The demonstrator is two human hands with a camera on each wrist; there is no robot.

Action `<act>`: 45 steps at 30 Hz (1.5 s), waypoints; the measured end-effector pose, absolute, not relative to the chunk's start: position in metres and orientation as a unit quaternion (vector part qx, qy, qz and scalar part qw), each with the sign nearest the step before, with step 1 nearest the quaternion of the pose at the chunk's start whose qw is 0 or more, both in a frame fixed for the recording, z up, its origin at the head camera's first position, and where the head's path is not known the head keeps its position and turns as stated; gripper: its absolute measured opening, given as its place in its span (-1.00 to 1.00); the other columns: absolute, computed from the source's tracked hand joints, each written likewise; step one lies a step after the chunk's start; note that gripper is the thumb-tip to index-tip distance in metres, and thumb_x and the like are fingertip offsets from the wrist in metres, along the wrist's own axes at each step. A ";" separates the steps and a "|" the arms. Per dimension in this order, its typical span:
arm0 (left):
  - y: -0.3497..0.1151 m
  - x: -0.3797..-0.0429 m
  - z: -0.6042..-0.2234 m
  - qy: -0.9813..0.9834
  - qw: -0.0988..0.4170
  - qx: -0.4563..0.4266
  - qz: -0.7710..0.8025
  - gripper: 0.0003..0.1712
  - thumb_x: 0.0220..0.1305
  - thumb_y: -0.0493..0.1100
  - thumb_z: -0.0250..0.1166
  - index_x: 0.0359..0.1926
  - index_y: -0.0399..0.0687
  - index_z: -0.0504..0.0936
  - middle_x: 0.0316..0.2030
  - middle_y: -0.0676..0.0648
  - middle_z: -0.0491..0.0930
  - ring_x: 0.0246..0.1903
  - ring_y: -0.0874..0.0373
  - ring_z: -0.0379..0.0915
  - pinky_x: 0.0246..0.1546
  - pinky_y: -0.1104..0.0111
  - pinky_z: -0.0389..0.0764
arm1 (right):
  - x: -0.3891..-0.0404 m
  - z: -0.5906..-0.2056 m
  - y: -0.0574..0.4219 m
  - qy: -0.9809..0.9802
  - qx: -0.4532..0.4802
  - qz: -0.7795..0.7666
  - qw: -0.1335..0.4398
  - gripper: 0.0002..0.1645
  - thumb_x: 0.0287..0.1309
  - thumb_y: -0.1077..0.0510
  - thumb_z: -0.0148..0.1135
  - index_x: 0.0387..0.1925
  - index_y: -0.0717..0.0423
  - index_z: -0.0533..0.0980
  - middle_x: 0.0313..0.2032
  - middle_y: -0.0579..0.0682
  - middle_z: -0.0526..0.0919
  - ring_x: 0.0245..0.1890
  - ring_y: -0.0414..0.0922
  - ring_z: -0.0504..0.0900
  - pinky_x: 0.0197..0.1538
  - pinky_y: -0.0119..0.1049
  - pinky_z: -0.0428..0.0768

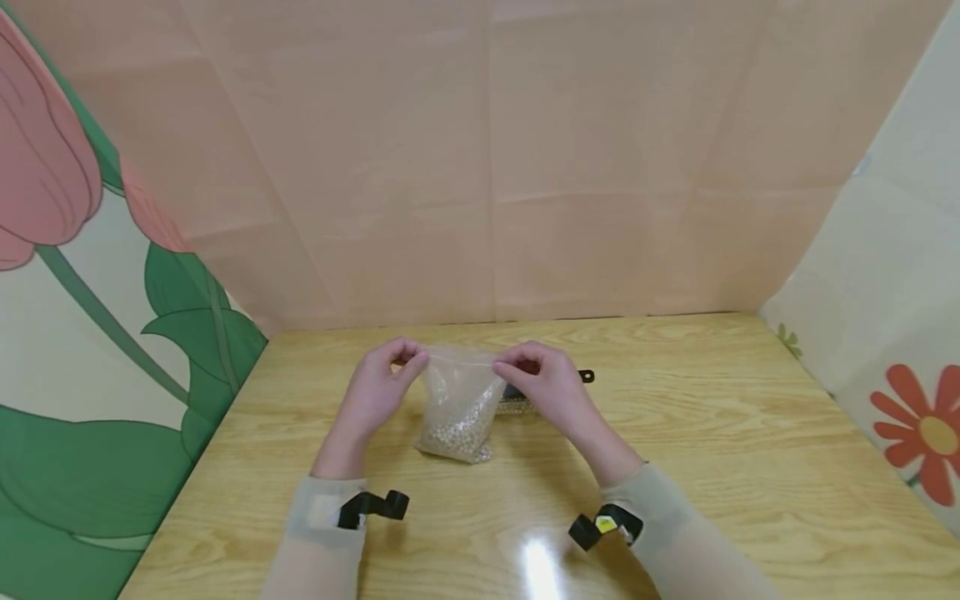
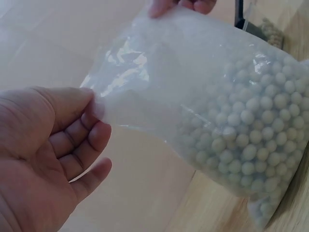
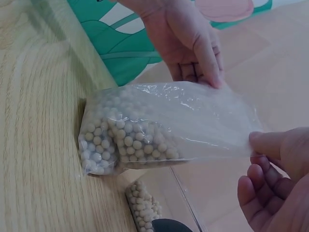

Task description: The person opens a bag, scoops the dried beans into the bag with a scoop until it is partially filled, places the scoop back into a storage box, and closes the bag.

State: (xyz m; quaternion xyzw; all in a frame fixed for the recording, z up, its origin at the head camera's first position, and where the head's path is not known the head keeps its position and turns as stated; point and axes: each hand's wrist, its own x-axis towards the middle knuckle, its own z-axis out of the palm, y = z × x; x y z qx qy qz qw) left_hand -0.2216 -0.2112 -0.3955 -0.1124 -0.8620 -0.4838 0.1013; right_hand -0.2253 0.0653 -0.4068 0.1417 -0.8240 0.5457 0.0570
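A clear plastic bag (image 1: 457,408) stands upright on the table, its lower part filled with small pale round beads (image 2: 256,116). At its top left corner my left hand (image 1: 372,390) pinches the film between thumb and forefinger, the other fingers loosely bent. My right hand (image 1: 553,385) grips the opposite top corner the same way, as the right wrist view shows with the thumb (image 3: 268,142) on the edge. Between the two hands the upper film is stretched out, and the beads bulge at the bottom.
Behind the bag, partly hidden by my right hand, sits a clear container (image 1: 513,407) with more pale beads. A black handle (image 1: 587,376) with a hole sticks out beyond the hand. The wooden table (image 1: 712,433) meets a pinkish wall covering (image 1: 600,167).
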 end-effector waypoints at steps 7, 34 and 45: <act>-0.213 -0.219 -0.393 -0.870 0.103 -0.132 -0.463 -0.84 0.63 -0.12 0.35 -0.03 -0.11 0.76 -0.15 -0.05 0.72 -0.02 0.01 0.61 0.14 0.02 0.58 | -0.225 -0.405 0.066 -0.838 0.130 0.526 0.057 -0.90 0.47 0.10 0.48 -0.14 0.04 0.80 -0.11 -0.04 0.78 -0.17 -0.06 0.66 -0.17 -0.27 0.62; -0.214 -0.219 -0.391 -0.865 0.059 -0.194 -0.460 -0.89 0.59 -0.13 0.39 0.00 -0.03 0.78 -0.13 0.04 0.75 -0.03 0.05 0.64 -0.02 0.09 0.63 | -0.232 -0.406 0.059 -0.833 0.148 0.532 0.042 -0.85 0.35 0.01 0.60 -0.13 -0.04 0.84 -0.18 -0.09 0.77 -0.21 -0.07 0.65 -0.23 -0.27 0.61; -0.211 -0.218 -0.391 -0.862 0.075 -0.175 -0.470 -0.93 0.56 -0.14 0.42 -0.10 0.00 0.82 -0.17 0.06 0.73 -0.09 0.06 0.60 -0.06 0.10 0.61 | -0.230 -0.405 0.053 -0.832 0.148 0.533 0.046 -0.90 0.40 0.06 0.55 -0.15 -0.03 0.85 -0.27 -0.05 0.68 -0.25 -0.04 0.57 -0.27 -0.27 0.54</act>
